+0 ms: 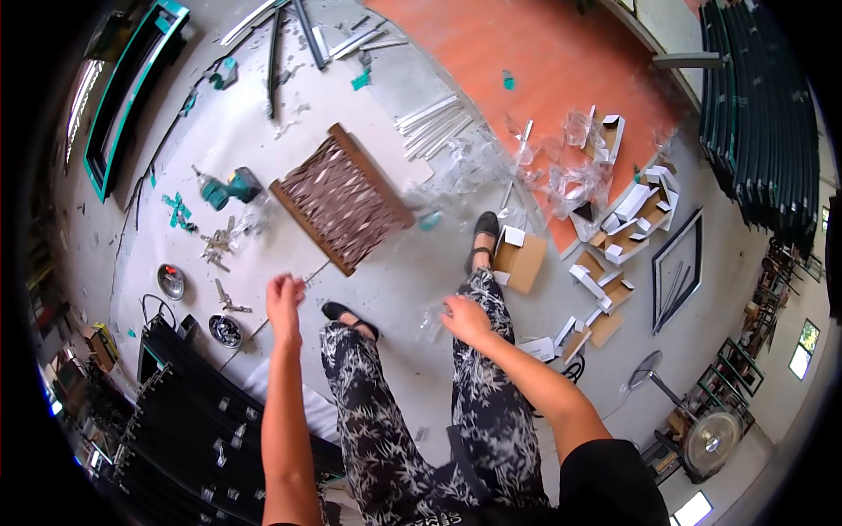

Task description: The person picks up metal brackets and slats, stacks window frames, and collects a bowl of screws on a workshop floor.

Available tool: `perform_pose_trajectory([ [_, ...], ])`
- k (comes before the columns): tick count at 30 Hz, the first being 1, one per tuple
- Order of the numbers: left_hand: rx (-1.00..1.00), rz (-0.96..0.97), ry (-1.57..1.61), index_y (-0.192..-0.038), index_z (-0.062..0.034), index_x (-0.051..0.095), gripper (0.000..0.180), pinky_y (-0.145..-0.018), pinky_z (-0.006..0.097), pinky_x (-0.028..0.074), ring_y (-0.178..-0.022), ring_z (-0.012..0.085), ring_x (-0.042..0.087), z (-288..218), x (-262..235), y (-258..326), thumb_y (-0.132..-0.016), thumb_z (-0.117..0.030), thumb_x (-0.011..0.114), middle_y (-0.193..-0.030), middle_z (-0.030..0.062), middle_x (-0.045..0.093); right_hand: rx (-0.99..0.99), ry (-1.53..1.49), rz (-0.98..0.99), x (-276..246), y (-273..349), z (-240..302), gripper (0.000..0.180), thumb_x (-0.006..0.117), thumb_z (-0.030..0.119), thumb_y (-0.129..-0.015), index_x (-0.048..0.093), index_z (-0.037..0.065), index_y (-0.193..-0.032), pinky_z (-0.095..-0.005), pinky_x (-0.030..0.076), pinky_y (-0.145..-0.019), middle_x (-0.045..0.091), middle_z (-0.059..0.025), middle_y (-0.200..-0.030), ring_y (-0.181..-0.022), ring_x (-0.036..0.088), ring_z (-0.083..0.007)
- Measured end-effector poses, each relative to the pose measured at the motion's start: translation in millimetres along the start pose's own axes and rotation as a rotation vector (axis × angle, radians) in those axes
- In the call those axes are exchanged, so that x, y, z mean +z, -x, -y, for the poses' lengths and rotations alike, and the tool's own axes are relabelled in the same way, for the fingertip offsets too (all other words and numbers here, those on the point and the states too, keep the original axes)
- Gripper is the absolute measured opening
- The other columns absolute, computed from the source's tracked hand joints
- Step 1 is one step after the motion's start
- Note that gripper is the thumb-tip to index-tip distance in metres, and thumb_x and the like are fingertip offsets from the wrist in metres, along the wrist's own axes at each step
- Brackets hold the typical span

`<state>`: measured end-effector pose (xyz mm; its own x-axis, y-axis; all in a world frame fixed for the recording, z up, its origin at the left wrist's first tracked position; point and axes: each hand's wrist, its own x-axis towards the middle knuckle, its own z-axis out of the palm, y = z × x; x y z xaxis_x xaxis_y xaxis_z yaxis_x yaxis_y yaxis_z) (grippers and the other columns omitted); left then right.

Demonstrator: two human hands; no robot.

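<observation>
Hanging half-open and empty, your left hand (283, 307) has fingertips short of the brown rectangular woven panel (342, 202) on the grey floor (412, 373) ahead; your right hand (467, 321) curls beside clear plastic (429, 324), grip unclear.

Grey floor (399, 289) meets an orange section (553, 70); a bright window (802, 349) interrupts the pale right-hand wall (780, 329).

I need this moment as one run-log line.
left hand: loosely open, nothing visibly held | right hand: near right leg, grip unclear | floor: brown framed panel, teal-black drill, cardboard boxes
</observation>
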<state>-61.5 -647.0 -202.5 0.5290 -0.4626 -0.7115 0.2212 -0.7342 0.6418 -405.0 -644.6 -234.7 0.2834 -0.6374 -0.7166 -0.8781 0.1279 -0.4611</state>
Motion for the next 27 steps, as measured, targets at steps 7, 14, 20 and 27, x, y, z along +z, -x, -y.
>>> perform_pose_trajectory([
  [7, 0.378, -0.277, -0.550, -0.112, 0.0037, 0.048, 0.050, -0.088, 0.037, 0.040, -0.100, 0.0292, 0.052, -31.4, 186.0, -136.2, -0.082, -0.035, 0.055, -0.105, 0.0197, 0.055, -0.108, 0.292, 0.059, -93.1, -133.4, -93.8, 0.032, 0.067, 0.026, -0.069, 0.056, 0.008, -0.093, -0.0415, 0.046, -0.079, 0.055, -0.0130, -0.092, -0.096, 0.052, -0.0314],
  [14, 0.357, -0.964, -1.187, -0.135, 0.0021, 0.017, 0.086, -0.103, 0.050, 0.021, -0.127, 0.0427, 0.024, 27.4, 274.7, -223.0, -0.075, -0.052, 0.049, -0.136, 0.0290, 0.025, 0.113, 0.507, -0.041, -162.6, -296.0, -144.3, 0.103, 0.079, 0.045, -0.054, 0.024, 0.024, -0.138, -0.0570, 0.032, -0.096, 0.019, -0.0128, -0.143, -0.129, 0.022, -0.0376],
  [20, 0.345, -0.925, -1.268, -0.132, 0.0030, 0.021, 0.081, -0.101, 0.049, 0.024, -0.124, 0.0412, 0.029, 23.2, 292.3, -220.1, -0.073, -0.046, 0.049, -0.132, 0.0262, 0.031, 0.064, 0.556, -0.313, -111.9, -379.5, -193.6, 0.081, 0.073, 0.036, -0.065, 0.033, 0.020, -0.134, -0.0503, 0.041, -0.089, 0.033, -0.0153, -0.132, -0.120, 0.036, -0.0380],
  [27, 0.269, -0.942, -1.374, -0.132, 0.0043, 0.019, 0.081, -0.099, 0.048, 0.028, -0.122, 0.0395, 0.033, 29.3, 284.9, -222.5, -0.075, -0.045, 0.049, -0.131, 0.0244, 0.032, -0.609, 0.403, -0.443, -11.4, -311.2, -166.8, 0.001, 0.054, 0.015, -0.069, 0.054, 0.014, -0.069, -0.0349, 0.041, -0.065, 0.051, -0.0031, -0.076, -0.075, 0.052, -0.0213],
])
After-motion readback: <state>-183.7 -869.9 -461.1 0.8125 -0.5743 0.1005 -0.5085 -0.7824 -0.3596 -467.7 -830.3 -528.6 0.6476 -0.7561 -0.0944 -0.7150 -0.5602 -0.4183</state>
